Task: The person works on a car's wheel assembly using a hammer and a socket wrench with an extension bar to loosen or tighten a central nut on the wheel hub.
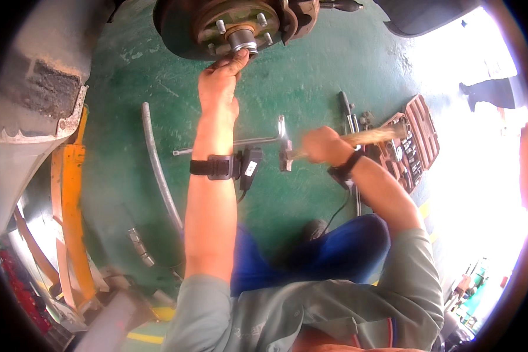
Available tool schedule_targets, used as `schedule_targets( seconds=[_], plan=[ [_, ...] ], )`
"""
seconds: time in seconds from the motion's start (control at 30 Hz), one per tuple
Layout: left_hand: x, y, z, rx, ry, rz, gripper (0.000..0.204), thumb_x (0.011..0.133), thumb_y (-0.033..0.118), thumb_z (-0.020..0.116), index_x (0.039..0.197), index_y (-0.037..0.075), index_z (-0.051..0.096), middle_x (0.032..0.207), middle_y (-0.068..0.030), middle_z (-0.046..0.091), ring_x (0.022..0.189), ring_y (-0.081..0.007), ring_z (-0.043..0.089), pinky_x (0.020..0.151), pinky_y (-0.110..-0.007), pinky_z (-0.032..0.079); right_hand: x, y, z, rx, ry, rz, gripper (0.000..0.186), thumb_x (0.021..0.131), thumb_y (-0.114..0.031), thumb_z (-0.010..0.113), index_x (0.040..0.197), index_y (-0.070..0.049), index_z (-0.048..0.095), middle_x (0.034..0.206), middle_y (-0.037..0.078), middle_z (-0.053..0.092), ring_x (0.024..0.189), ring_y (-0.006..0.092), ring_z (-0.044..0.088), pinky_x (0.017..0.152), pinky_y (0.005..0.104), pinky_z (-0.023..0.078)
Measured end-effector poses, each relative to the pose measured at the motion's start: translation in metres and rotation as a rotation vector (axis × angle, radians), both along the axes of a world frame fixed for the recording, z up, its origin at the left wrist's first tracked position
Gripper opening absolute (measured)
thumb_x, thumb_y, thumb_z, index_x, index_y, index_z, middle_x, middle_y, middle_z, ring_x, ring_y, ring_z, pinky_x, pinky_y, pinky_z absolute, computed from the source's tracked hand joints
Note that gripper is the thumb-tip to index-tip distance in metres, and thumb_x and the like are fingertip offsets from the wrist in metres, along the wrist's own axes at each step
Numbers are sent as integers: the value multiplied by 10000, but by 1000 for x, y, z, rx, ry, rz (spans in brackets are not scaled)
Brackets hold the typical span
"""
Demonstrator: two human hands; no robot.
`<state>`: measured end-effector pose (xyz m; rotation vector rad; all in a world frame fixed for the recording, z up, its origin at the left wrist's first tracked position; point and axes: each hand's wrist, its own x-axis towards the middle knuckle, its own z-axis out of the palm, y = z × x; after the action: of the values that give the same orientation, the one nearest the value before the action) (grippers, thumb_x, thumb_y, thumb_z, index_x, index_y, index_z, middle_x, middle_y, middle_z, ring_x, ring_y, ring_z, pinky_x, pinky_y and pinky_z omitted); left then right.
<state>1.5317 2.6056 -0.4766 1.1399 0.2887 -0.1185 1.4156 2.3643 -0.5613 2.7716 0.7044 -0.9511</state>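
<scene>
My left hand (220, 82) reaches up to the wheel hub (217, 29), its thumb and fingers closed around the near end of a silver metal cylinder (242, 42). That cylinder sits at the hub's centre, among several wheel studs. I cannot tell whether it is a socket or a cap. Lower down and to the right, my right hand (322, 145) grips a hammer by its wooden handle (372, 135). The hammer's metal head (286, 157) points left, apart from the hub. Behind the head, an L-shaped wrench (252, 141) lies on the floor, partly covered by my left forearm.
An open brown socket case (422, 129) lies at right beside long metal tools (352, 117). A pale hose (152, 146) curves across the green floor. An orange metal stand (73, 199) and vehicle bodywork (29, 100) are at left. A metal fitting (141, 247) lies nearby.
</scene>
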Motion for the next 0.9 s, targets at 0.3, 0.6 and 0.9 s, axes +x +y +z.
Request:
schedule_targets(
  seconds=[0.3,0.6,0.9],
  plan=[
    [0,9,9,-143,54,-56,244,808,186,751,984,46,658,957,-32,674,897,-120,595,807,-288,391,2,-13,133,226,-314,-82,288,707,-262,680,930,-84,644,830,117,663,844,304,636,717,422,497],
    [2,18,16,-433,124,-65,327,938,292,517,1147,40,529,1019,-95,636,904,-183,614,848,-374,387,37,9,135,403,-581,-99,259,680,-293,665,838,-89,636,743,80,639,743,286,635,650,416,510],
    [0,31,15,-750,48,-182,736,961,517,331,1279,-147,359,1172,-240,549,1076,-320,538,981,-448,383,80,44,133,307,-788,-143,210,642,-307,674,756,-133,647,658,75,627,643,292,637,602,418,525]
  ],
)
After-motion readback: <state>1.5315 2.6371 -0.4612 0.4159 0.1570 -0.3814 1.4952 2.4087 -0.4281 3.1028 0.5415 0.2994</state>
